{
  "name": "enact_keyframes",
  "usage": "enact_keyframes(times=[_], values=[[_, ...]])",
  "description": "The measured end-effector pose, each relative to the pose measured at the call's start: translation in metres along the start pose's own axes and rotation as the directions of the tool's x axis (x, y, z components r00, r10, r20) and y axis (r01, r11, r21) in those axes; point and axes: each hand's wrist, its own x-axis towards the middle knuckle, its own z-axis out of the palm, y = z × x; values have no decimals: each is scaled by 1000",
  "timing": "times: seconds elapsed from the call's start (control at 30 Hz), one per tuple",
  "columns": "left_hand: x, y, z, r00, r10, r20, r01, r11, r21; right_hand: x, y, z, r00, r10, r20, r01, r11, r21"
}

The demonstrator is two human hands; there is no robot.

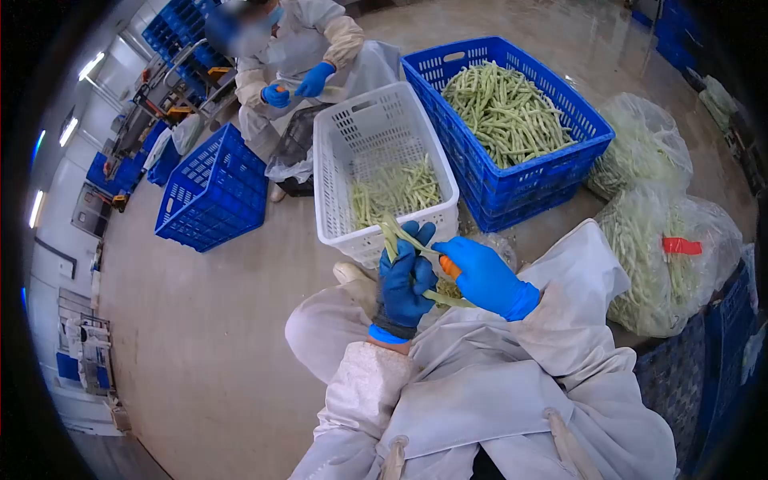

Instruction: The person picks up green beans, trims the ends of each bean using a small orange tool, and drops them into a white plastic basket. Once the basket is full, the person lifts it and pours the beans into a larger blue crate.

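Observation:
My left hand, in a dark blue glove, is closed around a few pale green beans, whose ends stick out above and below the fingers. My right hand, in a bright blue glove, grips a small tool by its orange handle close beside the left fingers; its blade cannot be made out. Just beyond both hands stands a white crate with loose green beans at its near end. More bean pieces lie low behind my hands, partly hidden.
A blue crate heaped with green beans stands right of the white one. Clear bags of beans are piled at right. Another blue crate stands left. Across sits a co-worker in blue gloves, holding a small orange-handled tool.

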Motion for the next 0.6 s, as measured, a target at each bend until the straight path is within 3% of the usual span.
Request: enact_keyframes(times=[0.03, 0.1, 0.13, 0.2, 0.23, 0.27, 0.3, 0.33, 0.37, 0.4, 0.43, 0.47, 0.5, 0.57, 0.6], values=[[0, -3, 1, 1000, -4, 2, 4, 1000, -2, -1, 0, -1, 1000, 3, -1, -3, 1000, -3], [0, -8, 5, 996, 84, -1, -80, 954, 288, -2, -1, -4, 996, 52, 79, -41, 989, -142], [-2, -8, 10, 995, 101, -18, -88, 935, 343, -3, 1, -3, 995, 55, 77, -44, 988, -145], [-1, -11, 9, 996, 88, -21, -75, 929, 363, -7, 7, 3, 1000, -16, 17, 20, 950, -313], [0, -13, 8, 997, 78, -26, -62, 921, 384, -9, 10, 5, 1000, -14, 17, 19, 950, -313], [0, -15, 5, 997, 76, -27, -60, 922, 384, -12, 13, 6, 999, 31, -13, -33, 985, -170], [1, -17, 3, 999, 40, -5, -38, 973, 228, -13, 11, 5, 996, 80, -37, -81, 996, -23], [1, -18, 1, 1000, 9, 23, -10, 998, 67, -15, 7, 4, 996, 81, -37, -82, 996, -23], [0, -19, -2, 1000, 8, 22, -9, 998, 67, -17, 1, 4, 966, 258, 3, -236, 881, 410], [-2, -16, 0, 991, -37, 129, 63, 978, -198, -16, -3, 3, 913, 392, 115, -338, 568, 750], [-3, -12, 2, 969, -50, 244, 157, 885, -439, -16, -2, 2, 914, 390, 115, -337, 569, 750], [0, -5, 3, 909, -25, 417, 319, 686, -654, -19, 0, 1, 887, 437, 148, -334, 389, 859], [-8, 9, 15, 934, 7, 358, 255, 690, -677, -22, 4, -2, 860, 475, 189, -311, 193, 931], [-10, 25, 17, 892, 82, 444, 250, 730, -636, -28, 26, -13, 868, 452, 204, -305, 160, 939], [-11, 32, 23, 875, 106, 473, 205, 802, -561, -27, 33, -18, 855, 479, 200, -381, 318, 868]])
